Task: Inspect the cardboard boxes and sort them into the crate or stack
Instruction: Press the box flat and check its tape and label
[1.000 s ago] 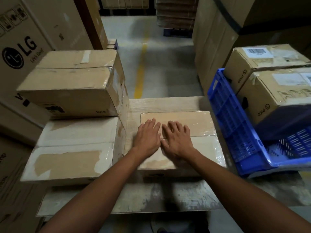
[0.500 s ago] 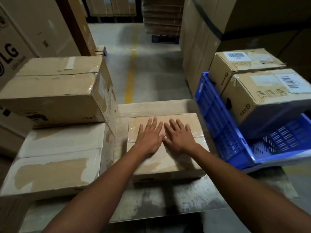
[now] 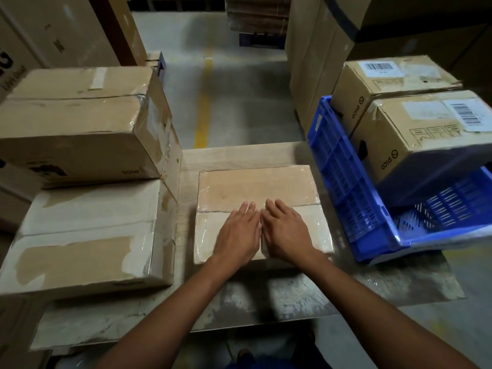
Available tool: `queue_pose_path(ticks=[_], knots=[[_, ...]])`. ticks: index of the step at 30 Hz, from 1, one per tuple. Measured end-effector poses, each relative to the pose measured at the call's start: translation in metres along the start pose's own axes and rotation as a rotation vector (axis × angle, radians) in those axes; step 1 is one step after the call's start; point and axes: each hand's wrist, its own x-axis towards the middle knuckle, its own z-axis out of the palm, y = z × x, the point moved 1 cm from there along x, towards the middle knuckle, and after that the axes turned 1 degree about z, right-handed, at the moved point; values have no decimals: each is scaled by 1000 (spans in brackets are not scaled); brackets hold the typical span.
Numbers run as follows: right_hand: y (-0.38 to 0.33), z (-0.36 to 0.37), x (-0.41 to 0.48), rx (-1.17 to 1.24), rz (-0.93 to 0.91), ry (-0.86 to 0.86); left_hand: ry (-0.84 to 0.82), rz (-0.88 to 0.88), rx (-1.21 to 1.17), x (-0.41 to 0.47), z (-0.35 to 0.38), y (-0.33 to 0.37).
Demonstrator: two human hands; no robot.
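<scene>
A flat, tape-covered cardboard box point(image 3: 255, 187) lies in the middle of the table point(image 3: 239, 153). My left hand point(image 3: 238, 237) and my right hand point(image 3: 286, 233) rest flat on its near half, side by side, fingers straight. On the left sits a stack of boxes: a brown box point(image 3: 77, 123) on top of a pale, worn box point(image 3: 82, 235). On the right a blue crate point(image 3: 343, 179) holds two brown boxes, the nearer one point(image 3: 426, 131) and the farther one point(image 3: 386, 81).
Tall cartons point(image 3: 314, 62) stand behind the crate, and large cartons point(image 3: 53, 30) on the far left. A concrete aisle with a yellow line point(image 3: 203, 102) runs ahead. Bare table surface lies between me and the flat box.
Both hands have slid toward me along the top of the flat box, from its middle to its near half. The camera has shifted, so the view sits lower and closer.
</scene>
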Motion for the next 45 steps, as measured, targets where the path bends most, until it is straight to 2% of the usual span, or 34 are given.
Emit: queue_pose_path(ticks=[4, 10, 14, 18, 22, 29, 33, 36, 41, 45], knots=[[2, -9, -1, 28, -16, 53, 17, 23, -12, -2, -5, 0], [-18, -20, -45, 136, 56, 121, 182, 76, -199, -34, -1, 14], [-25, -7, -76, 200, 84, 172, 208, 88, -198, -65, 15, 21], [-26, -1, -76, 148, 61, 178, 160, 40, -103, -63, 18, 30], [-16, -19, -67, 171, -4, 102, 58, 37, -55, -52, 8, 37], [20, -22, -84, 114, 234, 79, 6, 170, -86, -32, 6, 70], [29, -21, -91, 116, 201, 89, -58, 123, -16, -26, 15, 81], [30, -30, -86, 76, 160, 120, -122, 152, 8, -16, 4, 84], [39, -49, -65, 101, 201, 68, -68, 171, 12, 7, -7, 84], [50, -48, -47, 143, 108, -20, -54, 99, -22, 27, 1, 77]])
